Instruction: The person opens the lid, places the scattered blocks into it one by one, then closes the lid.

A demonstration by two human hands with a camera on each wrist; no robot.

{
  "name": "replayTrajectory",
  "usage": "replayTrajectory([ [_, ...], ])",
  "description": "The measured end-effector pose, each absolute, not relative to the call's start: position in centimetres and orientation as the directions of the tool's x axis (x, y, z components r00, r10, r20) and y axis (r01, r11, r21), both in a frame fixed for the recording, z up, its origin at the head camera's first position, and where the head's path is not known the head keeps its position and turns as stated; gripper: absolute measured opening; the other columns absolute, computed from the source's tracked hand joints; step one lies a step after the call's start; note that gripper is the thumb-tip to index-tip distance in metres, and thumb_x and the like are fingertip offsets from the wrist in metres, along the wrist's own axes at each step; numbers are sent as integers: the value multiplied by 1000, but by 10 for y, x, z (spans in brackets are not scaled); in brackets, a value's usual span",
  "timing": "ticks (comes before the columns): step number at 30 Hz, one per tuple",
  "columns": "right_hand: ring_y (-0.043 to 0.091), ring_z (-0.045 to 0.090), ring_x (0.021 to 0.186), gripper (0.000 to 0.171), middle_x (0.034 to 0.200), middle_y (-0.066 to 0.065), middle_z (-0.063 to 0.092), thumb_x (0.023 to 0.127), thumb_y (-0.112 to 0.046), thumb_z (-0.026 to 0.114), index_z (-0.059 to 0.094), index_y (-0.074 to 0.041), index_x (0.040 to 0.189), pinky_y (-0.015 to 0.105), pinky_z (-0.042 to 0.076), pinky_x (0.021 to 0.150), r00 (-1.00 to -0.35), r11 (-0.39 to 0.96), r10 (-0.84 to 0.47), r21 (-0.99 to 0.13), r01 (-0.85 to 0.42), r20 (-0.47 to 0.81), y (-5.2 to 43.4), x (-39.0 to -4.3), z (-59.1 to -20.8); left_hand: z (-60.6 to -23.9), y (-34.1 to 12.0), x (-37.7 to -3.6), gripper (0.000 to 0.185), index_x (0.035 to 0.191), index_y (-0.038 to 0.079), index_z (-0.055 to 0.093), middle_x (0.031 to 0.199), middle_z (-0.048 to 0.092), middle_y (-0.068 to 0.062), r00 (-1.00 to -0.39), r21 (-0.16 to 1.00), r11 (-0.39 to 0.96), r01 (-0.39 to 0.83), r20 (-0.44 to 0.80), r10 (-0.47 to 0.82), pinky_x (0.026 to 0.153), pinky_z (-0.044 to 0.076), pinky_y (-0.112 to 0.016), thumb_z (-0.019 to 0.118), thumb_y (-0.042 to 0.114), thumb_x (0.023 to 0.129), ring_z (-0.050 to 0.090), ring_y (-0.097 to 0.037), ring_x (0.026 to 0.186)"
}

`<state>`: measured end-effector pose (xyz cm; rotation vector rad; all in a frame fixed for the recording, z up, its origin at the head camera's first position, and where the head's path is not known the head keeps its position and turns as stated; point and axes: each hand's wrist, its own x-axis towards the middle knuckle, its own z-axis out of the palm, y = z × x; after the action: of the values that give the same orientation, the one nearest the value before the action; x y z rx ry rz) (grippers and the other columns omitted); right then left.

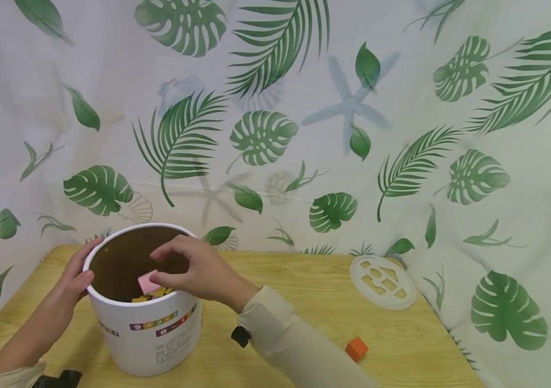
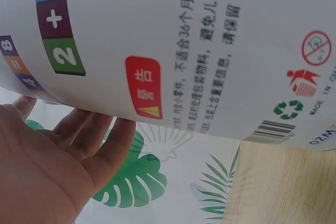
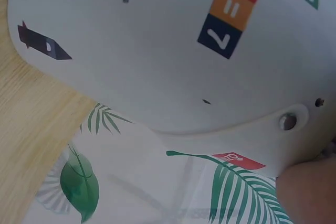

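A white round bucket point(image 1: 125, 334) printed with coloured sums stands at the left of the table, its mouth tilted into sight. My left hand point(image 1: 69, 275) holds its left side near the rim, thumb in front and fingers behind; in the left wrist view, the fingertips meet the outer wall. Over the opening, my right hand point(image 1: 202, 269) reaches in with thumb and index finger spread apart. Just below the thumb is a pink block point(image 1: 145, 283), partly covered by it. Yellow pieces point(image 1: 159, 293) show lower inside the bucket; the near wall hides the rest.
On the wooden table point(image 1: 275, 302), an orange block point(image 1: 356, 349) lies right of my right sleeve. A white oval plate with cut-out shapes point(image 1: 392, 303) rests at the right rear edge. Leaf-patterned cloth point(image 1: 275, 161) hangs directly behind the table.
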<state>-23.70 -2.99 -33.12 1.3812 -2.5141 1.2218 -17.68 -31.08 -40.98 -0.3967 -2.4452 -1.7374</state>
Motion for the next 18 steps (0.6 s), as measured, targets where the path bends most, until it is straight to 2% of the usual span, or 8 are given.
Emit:
replayTrajectory([
  [3,1,60,111,30,118,0,72,92,-20,81,73,-10,119,17,45,99,-603,281,-705,-634,-721,373,-29,-238,-332,-408,-311,-177,57,166,33,9,166,13,-12,-961,911,314,269,235,144,100,30,-63,20,41,111,25,-8,139],
  [8,2,60,111,30,118,-1,71,91,-18,81,73,-10,119,19,45,99,-605,263,-696,-647,-715,386,-28,-236,-334,-407,-310,-177,58,166,32,8,167,10,-16,-965,921,295,254,220,144,102,25,-75,21,43,110,18,-29,146],
  [10,3,60,111,29,118,-1,71,91,-18,81,73,-10,118,18,46,99,-601,260,-695,-642,-722,395,-27,-236,-334,-407,-309,-177,59,166,32,7,167,9,-16,-965,923,291,252,218,144,101,23,-78,21,43,110,17,-34,146],
  [14,4,60,112,28,119,-1,71,92,-18,80,73,-9,118,19,46,99,-584,244,-698,-629,-739,415,-24,-236,-335,-407,-310,-177,58,166,31,8,166,11,-16,-965,919,302,255,221,143,101,24,-77,21,43,110,23,-22,143],
  [18,5,59,118,30,124,-2,69,94,-19,78,72,-9,122,24,46,103,-600,210,-690,-681,-701,404,-13,-234,-334,-407,-311,-178,58,166,30,8,166,13,-15,-961,909,319,268,232,147,102,28,-70,20,42,111,27,-9,138],
])
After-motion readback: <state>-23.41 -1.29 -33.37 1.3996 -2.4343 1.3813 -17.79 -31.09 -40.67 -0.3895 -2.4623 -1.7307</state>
